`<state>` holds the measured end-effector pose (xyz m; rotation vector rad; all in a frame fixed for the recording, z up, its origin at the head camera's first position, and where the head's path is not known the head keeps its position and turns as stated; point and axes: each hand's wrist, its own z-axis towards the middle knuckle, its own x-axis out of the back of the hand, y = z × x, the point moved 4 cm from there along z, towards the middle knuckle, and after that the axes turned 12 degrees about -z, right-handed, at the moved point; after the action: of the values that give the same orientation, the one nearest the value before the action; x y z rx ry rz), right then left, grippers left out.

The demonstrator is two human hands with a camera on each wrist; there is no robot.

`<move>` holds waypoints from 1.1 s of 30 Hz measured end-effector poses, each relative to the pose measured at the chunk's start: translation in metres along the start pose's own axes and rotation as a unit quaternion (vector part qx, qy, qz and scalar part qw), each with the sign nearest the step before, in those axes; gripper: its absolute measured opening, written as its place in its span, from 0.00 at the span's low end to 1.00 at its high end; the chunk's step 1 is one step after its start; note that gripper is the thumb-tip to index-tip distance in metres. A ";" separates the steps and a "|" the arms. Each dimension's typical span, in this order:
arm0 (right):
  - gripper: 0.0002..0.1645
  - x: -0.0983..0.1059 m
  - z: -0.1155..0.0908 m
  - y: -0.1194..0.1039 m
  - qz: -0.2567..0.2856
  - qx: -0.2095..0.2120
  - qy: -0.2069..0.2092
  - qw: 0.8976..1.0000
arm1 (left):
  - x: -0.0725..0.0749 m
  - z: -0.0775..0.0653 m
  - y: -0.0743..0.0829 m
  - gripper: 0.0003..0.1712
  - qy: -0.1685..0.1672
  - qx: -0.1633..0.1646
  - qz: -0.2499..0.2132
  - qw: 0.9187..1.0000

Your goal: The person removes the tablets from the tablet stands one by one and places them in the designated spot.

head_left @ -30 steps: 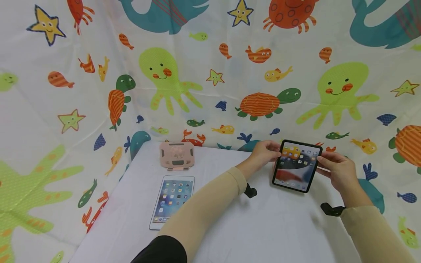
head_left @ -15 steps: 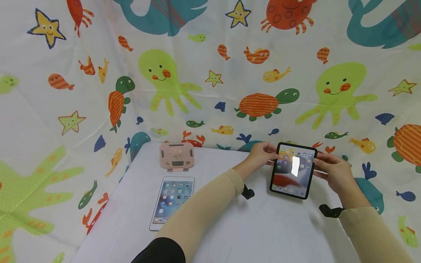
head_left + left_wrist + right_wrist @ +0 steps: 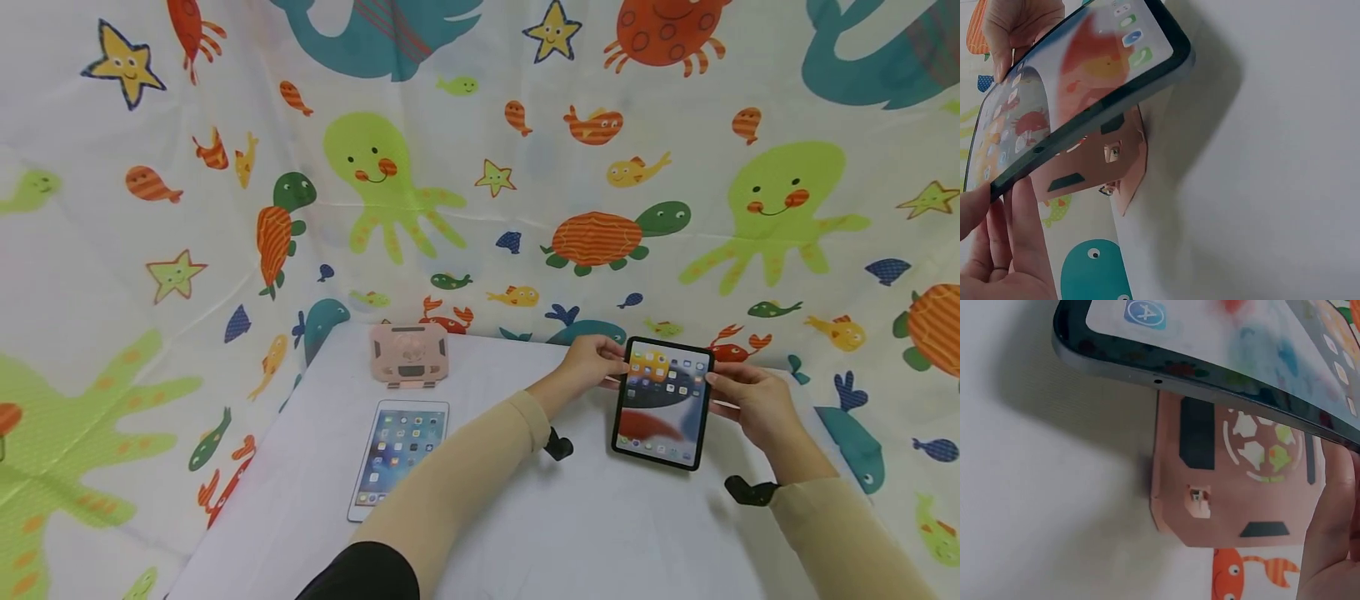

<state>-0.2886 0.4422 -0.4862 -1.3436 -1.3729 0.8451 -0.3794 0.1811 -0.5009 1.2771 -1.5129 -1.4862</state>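
Note:
A tablet (image 3: 663, 404) with a dark rim and a lit screen is held up between both hands at the right of the table. My left hand (image 3: 588, 367) pinches its left edge, thumb in front and fingers behind. My right hand (image 3: 753, 400) grips the opposite edge in the same way. Behind the tablet stands a pink bracket-like stand (image 3: 1100, 156) with dark pads, apart from the tablet in the left wrist view. The same pink stand (image 3: 1241, 506) shows a round cutout pattern in the right wrist view; the tablet hides it in the head view.
At the left of the white-covered table (image 3: 585, 533) lies a white tablet (image 3: 401, 450), partly covered by my left forearm. Beyond it stands another pink stand (image 3: 408, 354). A sea-animal curtain (image 3: 450, 208) hangs right behind the table.
The held tablet has come slightly left and towards me, with both hands keeping their hold on its edges. The white tablet and the left pink stand have stayed in place.

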 end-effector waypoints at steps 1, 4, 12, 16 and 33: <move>0.10 -0.001 0.000 0.001 -0.002 -0.002 0.000 1.000 | 0.002 0.000 -0.001 0.08 0.001 0.001 0.003 1.000; 0.11 -0.005 0.002 0.006 -0.007 -0.008 0.000 1.000 | 0.006 -0.002 -0.006 0.08 0.004 0.007 0.007 1.000; 0.06 -0.014 0.003 0.017 -0.018 -0.033 -0.020 0.999 | 0.014 -0.009 -0.020 0.08 0.013 0.031 0.018 0.999; 0.06 -0.017 0.001 0.022 -0.039 -0.048 -0.021 0.998 | 0.018 -0.012 -0.026 0.07 0.007 0.045 0.024 0.999; 0.06 -0.035 -0.020 0.053 -0.087 -0.085 -0.026 0.992 | 0.029 -0.038 -0.056 0.07 -0.023 0.081 0.018 0.996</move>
<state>-0.2584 0.4126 -0.5378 -1.3135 -1.6079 0.6625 -0.3420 0.1481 -0.5548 1.3086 -1.7064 -1.4015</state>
